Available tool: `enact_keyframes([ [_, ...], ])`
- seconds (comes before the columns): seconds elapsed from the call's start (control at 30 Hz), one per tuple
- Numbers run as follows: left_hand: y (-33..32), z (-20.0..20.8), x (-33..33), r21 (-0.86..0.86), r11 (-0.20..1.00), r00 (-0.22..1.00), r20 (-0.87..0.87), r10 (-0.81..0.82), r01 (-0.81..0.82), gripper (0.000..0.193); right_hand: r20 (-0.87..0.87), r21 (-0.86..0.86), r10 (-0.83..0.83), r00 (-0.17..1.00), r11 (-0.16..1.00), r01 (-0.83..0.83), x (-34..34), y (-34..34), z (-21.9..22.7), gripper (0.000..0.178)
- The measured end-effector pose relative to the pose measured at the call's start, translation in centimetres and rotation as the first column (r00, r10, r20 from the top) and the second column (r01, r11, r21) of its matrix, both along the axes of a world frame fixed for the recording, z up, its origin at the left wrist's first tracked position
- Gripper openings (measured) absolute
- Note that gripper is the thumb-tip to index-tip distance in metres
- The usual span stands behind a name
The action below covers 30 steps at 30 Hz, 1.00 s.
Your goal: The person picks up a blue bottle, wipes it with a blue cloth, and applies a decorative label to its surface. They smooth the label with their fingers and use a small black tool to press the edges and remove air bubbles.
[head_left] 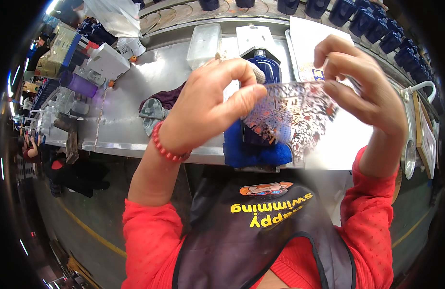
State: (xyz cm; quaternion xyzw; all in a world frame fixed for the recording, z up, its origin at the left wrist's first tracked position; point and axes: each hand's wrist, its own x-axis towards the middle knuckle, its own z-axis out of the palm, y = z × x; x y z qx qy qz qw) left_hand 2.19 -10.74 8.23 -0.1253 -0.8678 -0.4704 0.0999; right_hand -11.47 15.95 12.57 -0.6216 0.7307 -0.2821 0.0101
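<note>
A thin see-through film [299, 113] with a dark and red speckled pattern hangs between my hands, blurred toward its lower edge. My left hand [215, 94], with a red bead bracelet, pinches its upper left corner between thumb and fingers. At the upper right corner, the curled thumb and fingers of my right hand [359, 89] close on the edge. Behind the film, a glossy dark blue bottle [269, 66] lies on a bright blue towel [242, 153], partly hidden. Something whitish and rounded [257, 72] shows beside my left fingers; its kind is unclear.
A metal bench [121, 115] carries a clear plastic box [204, 45], a camouflage-patterned cloth [154, 113], a dark purple cloth [167, 98] and a white box [108, 61]. White sheets [307, 36] lie at the right. Several dark blue containers [362, 21] line the conveyor [179, 14] beyond.
</note>
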Motion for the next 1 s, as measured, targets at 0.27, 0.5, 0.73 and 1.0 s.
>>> enact_keyframes([
  [0.27, -1.1, -3.5, -3.8, 0.156, 0.985, 0.996, 0.072, 0.057, -0.068, 0.025, 0.074, -0.080, -0.177, 0.981, 0.980, 0.183, -3.4, -1.7, -6.4, 0.019],
  [0.5, -0.5, 1.4, 0.5, -0.083, 0.994, 0.995, -0.070, -0.075, 0.069, 0.017, 0.073, -0.026, -0.100, 0.992, 0.994, 0.102, 1.5, 0.9, -0.3, 0.014],
  [0.73, -1.4, 3.4, 0.0, 0.165, 0.982, 0.992, 0.076, -0.103, 0.089, 0.019, 0.134, -0.031, -0.123, 0.983, 0.991, 0.128, 0.9, 0.3, 0.7, 0.022],
  [1.0, -2.7, -5.1, -5.8, -0.036, 0.997, 0.991, 0.115, 0.075, -0.071, 0.021, 0.274, -0.020, -0.267, 0.924, 0.959, 0.283, -4.4, -2.0, -11.0, 0.020],
])
